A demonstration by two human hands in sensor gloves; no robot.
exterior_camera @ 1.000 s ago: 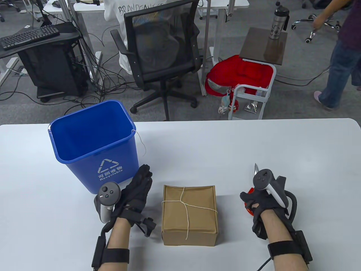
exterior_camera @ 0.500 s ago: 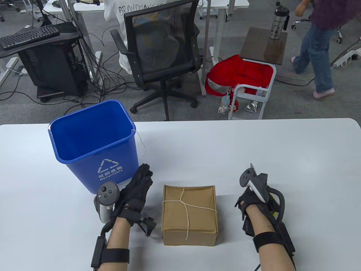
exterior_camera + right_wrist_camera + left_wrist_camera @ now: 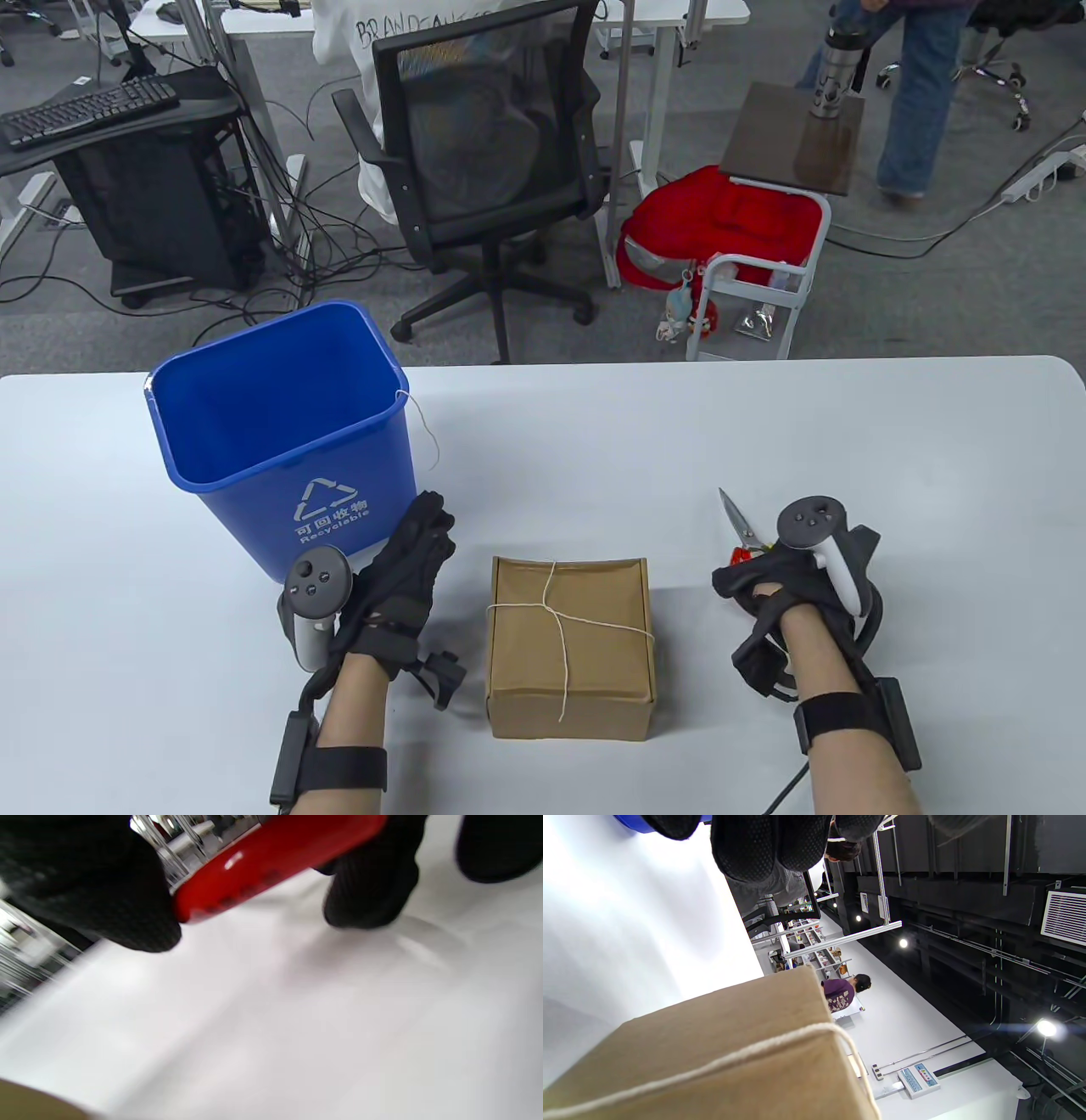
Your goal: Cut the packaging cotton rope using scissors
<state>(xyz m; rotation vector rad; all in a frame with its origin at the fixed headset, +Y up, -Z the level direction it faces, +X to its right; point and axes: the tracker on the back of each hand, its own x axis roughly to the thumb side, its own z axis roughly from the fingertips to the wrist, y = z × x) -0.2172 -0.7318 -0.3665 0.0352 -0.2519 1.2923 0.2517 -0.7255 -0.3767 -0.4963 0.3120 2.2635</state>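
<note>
A brown cardboard box [image 3: 568, 645] sits on the white table [image 3: 764, 424], tied crosswise with white cotton rope [image 3: 556, 615]. The box [image 3: 721, 1052] and rope [image 3: 712, 1065] also show in the left wrist view. My right hand [image 3: 772, 581], to the right of the box, grips red-handled scissors [image 3: 736, 526] with the blades pointing up and away; the red handle [image 3: 275, 853] shows between the gloved fingers [image 3: 365, 887] in the right wrist view. My left hand [image 3: 399, 569] lies open with fingers stretched out, just left of the box, holding nothing.
A blue recycling bin [image 3: 280, 433] stands at the left, just behind my left hand, with a loose piece of string [image 3: 424, 429] hanging over its rim. Beyond the table's far edge are an office chair [image 3: 484, 170] and a white cart [image 3: 755, 280].
My right hand has turned and shifted, and the scissor blades now stand clear of the tracker, pointing up-left. My left hand has barely moved. A person walks past in the background.
</note>
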